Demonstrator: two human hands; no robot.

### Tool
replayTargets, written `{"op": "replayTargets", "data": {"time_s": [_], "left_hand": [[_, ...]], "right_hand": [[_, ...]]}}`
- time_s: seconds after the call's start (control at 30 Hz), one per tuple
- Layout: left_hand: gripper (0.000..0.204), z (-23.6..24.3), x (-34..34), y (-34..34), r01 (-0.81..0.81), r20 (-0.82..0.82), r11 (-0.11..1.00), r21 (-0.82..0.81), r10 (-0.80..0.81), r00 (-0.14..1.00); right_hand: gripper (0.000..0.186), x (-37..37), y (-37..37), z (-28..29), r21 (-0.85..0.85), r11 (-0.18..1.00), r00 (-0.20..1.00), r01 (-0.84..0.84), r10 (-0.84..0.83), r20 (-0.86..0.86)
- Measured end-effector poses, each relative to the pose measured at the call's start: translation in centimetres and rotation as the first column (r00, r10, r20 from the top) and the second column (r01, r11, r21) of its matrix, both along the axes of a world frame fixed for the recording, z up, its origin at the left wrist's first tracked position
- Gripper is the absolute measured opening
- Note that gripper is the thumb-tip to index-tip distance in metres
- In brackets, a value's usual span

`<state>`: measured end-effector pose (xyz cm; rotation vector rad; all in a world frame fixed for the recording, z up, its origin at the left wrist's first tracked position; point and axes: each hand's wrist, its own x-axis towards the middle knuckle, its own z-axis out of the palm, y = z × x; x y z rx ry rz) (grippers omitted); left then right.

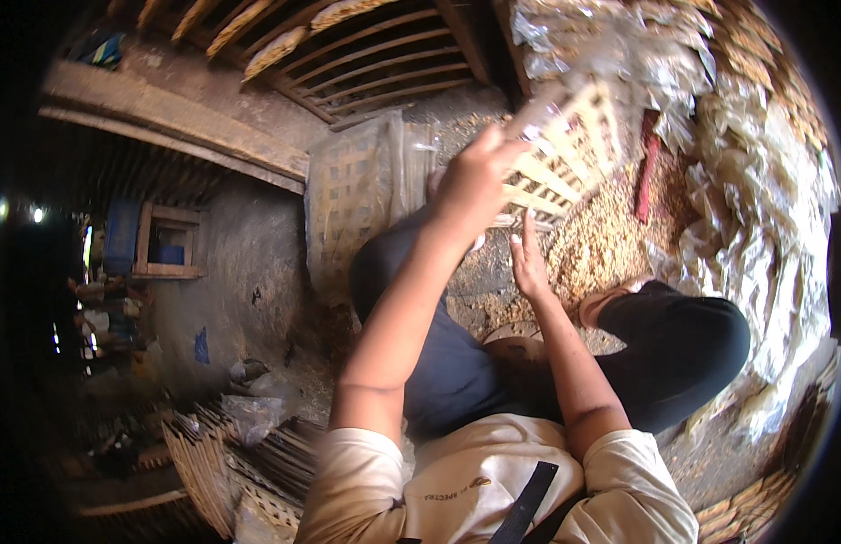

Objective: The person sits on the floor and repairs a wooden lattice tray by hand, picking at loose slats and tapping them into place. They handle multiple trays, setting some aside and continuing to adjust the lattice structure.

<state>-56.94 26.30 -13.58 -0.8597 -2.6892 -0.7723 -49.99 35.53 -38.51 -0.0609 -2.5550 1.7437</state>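
Observation:
My left hand (479, 186) is closed at the left edge of a woven bamboo lattice tray (561, 163), which stands tilted in front of me. Its upper part is smeared by motion. At the tray's lower edge is my right hand (529, 263), fingers stretched out and pointing up; whether they touch the edge I cannot tell. Under and beside the tray lies a spread of loose tan, bean-like grains (611, 240), reaching toward my right foot.
Crumpled clear plastic sheeting (751, 245) heaps along the right. A red strip (648, 172) lies by the grains. Plastic covers a lattice panel (352, 195) on the left. A slatted rack (384, 59) stands at the back, and bamboo panels (203, 471) are stacked behind, lower left.

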Motion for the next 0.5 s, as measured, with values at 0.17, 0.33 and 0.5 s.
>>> {"op": "replayTargets", "data": {"time_s": [0.17,0.33,0.5], "left_hand": [[0.029,-2.5,1.8,-4.4,-0.283,0.120,0.930,0.234,0.261,0.958],[0.027,-5.3,4.3,-10.1,-0.420,0.103,0.865,0.274,0.408,0.907],[0.027,-7.2,6.5,-12.5,-0.497,0.143,0.811,0.308,0.476,0.867]], "right_hand": [[0.061,0.5,-1.6,-1.3,0.102,0.995,1.000,0.007,-0.010,0.029],[0.054,1.0,-3.6,0.6,0.322,0.935,0.973,-0.151,0.084,0.213],[0.043,0.0,-4.0,5.4,0.556,0.683,0.868,-0.474,0.254,0.427]]}}
